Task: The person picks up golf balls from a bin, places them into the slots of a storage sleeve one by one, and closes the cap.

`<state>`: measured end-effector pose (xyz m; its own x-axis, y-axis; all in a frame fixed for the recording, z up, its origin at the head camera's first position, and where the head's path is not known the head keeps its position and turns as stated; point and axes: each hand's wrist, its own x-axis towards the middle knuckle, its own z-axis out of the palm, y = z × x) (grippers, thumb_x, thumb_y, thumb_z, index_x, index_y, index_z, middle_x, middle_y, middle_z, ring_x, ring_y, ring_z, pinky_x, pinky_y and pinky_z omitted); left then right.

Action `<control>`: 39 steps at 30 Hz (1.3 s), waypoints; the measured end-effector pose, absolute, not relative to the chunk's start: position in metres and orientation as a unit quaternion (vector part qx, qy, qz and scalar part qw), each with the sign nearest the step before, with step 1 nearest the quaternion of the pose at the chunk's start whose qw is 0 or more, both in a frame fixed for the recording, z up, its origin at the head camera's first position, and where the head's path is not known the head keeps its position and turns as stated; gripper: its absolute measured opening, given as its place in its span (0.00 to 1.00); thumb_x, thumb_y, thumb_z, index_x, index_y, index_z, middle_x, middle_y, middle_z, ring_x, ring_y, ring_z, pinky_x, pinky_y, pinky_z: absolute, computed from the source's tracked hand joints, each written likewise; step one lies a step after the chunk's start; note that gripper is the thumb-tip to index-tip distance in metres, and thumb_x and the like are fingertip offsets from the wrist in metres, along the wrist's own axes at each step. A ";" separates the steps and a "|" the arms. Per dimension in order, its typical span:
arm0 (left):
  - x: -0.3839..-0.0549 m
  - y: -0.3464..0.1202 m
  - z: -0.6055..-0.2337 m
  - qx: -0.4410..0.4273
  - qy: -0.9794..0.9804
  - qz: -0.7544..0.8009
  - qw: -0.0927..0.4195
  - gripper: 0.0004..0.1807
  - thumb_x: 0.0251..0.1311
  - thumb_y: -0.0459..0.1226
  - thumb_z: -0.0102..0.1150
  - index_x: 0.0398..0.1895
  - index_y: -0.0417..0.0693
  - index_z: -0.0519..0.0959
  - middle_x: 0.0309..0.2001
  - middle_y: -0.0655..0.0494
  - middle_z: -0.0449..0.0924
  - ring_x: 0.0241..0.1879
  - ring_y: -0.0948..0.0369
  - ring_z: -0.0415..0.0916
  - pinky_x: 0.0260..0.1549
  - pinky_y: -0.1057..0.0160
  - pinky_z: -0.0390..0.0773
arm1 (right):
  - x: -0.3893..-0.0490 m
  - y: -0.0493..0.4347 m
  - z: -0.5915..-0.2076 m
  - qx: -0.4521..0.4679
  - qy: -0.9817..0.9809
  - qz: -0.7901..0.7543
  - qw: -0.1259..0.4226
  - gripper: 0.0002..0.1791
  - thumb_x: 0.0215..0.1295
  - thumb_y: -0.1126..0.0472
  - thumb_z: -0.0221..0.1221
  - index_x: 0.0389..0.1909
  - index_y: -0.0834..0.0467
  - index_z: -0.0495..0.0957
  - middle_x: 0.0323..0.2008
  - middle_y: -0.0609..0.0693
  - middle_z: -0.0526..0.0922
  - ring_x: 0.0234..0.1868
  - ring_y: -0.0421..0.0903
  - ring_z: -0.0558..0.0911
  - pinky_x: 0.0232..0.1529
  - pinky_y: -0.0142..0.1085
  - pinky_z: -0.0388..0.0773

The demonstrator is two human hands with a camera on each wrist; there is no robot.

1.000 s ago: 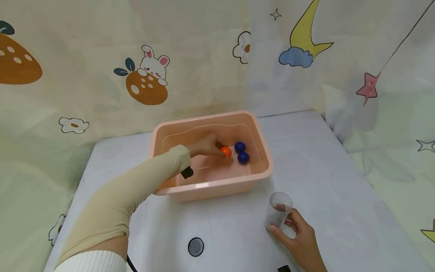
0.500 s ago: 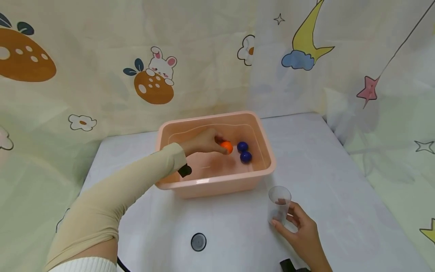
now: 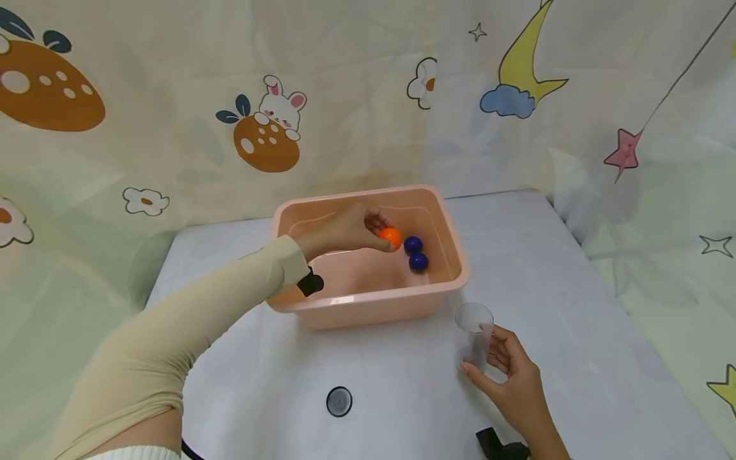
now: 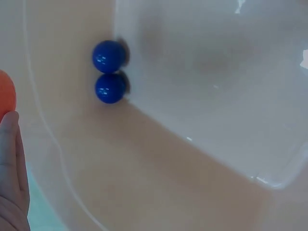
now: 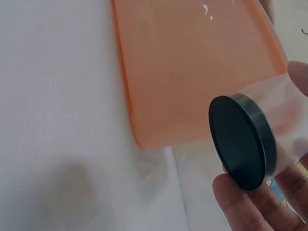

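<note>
My left hand [image 3: 347, 230] pinches an orange ball [image 3: 390, 237] between thumb and fingers, above the floor of a pink plastic basin [image 3: 368, 313]. Only part of the orange ball [image 4: 6, 94] shows at the left wrist view's edge. Two blue balls [image 3: 418, 262] lie side by side at the basin's right end. In front of the basin's right corner, my right hand [image 3: 517, 383] grips a clear cylindrical cup [image 3: 473, 332], its open mouth upward. The right wrist view shows the cup's dark round base [image 5: 238, 143] with fingertips at its edge.
A dark-rimmed round disc [image 3: 339, 402] lies on the white tabletop [image 3: 276, 383] in front of the basin. A printed cloth wall [image 3: 356, 96] stands behind the table. Black wrist cameras [image 3: 310, 282] sit on both wrists.
My left hand has raised the orange ball from low in the basin and moved slightly right with it. My right hand keeps its grip on the cup, slightly higher in view.
</note>
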<state>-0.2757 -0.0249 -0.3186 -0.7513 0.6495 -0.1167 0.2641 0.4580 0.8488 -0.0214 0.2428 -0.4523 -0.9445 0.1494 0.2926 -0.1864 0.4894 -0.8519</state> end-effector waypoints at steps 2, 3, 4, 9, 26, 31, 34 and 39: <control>-0.271 -0.024 -0.313 0.277 0.823 0.446 0.216 0.20 0.58 0.29 0.79 0.52 0.34 0.84 0.48 0.44 0.87 0.49 0.51 0.85 0.53 0.62 0.87 | -0.022 0.242 -0.451 0.012 -0.847 0.505 0.167 0.37 0.54 0.75 0.79 0.65 0.67 0.74 0.57 0.65 0.86 0.53 0.22 0.79 0.51 0.16 0.78; -0.269 -0.024 -0.309 0.277 0.822 0.449 0.215 0.19 0.57 0.29 0.79 0.51 0.34 0.85 0.48 0.45 0.87 0.49 0.51 0.85 0.53 0.62 0.87 | -0.023 0.242 -0.450 0.014 -0.847 0.505 0.168 0.37 0.54 0.75 0.79 0.64 0.67 0.74 0.57 0.65 0.86 0.52 0.22 0.80 0.50 0.16 0.79; -0.268 -0.024 -0.307 0.277 0.822 0.450 0.213 0.19 0.57 0.29 0.79 0.52 0.34 0.85 0.48 0.45 0.87 0.49 0.51 0.85 0.53 0.62 0.87 | -0.023 0.241 -0.450 0.016 -0.847 0.503 0.169 0.37 0.53 0.75 0.79 0.64 0.67 0.75 0.56 0.65 0.86 0.52 0.23 0.80 0.50 0.16 0.79; -0.261 -0.023 -0.294 0.278 0.831 0.442 0.192 0.19 0.56 0.32 0.81 0.50 0.39 0.87 0.45 0.50 0.88 0.47 0.54 0.85 0.51 0.63 0.87 | -0.025 0.241 -0.449 0.022 -0.853 0.492 0.172 0.35 0.53 0.75 0.80 0.62 0.67 0.76 0.54 0.63 0.86 0.51 0.23 0.80 0.49 0.15 0.79; -0.228 -0.017 -0.275 0.335 0.812 0.434 0.200 0.19 0.57 0.32 0.80 0.52 0.39 0.87 0.48 0.52 0.89 0.49 0.57 0.85 0.52 0.64 0.86 | -0.027 0.240 -0.442 0.037 -0.859 0.480 0.175 0.34 0.54 0.74 0.79 0.62 0.67 0.78 0.52 0.59 0.87 0.50 0.23 0.80 0.50 0.15 0.78; -0.216 -0.012 -0.270 0.364 0.814 0.409 0.196 0.19 0.58 0.34 0.80 0.53 0.43 0.88 0.48 0.57 0.89 0.50 0.61 0.84 0.50 0.65 0.86 | -0.027 0.240 -0.441 0.041 -0.862 0.471 0.180 0.34 0.52 0.75 0.80 0.61 0.68 0.78 0.50 0.59 0.88 0.49 0.23 0.80 0.49 0.15 0.78; -0.210 -0.009 -0.268 0.373 0.804 0.416 0.202 0.19 0.58 0.33 0.80 0.53 0.43 0.88 0.48 0.56 0.89 0.50 0.60 0.84 0.50 0.65 0.87 | -0.027 0.241 -0.440 0.048 -0.862 0.470 0.182 0.34 0.51 0.76 0.80 0.61 0.68 0.78 0.50 0.59 0.88 0.49 0.23 0.81 0.49 0.15 0.78; -0.203 -0.004 -0.271 0.384 0.788 0.430 0.214 0.19 0.58 0.31 0.80 0.53 0.41 0.88 0.48 0.55 0.89 0.49 0.60 0.84 0.51 0.66 0.87 | -0.027 0.240 -0.439 0.056 -0.862 0.469 0.184 0.34 0.51 0.76 0.80 0.61 0.67 0.78 0.49 0.57 0.88 0.48 0.25 0.82 0.49 0.16 0.80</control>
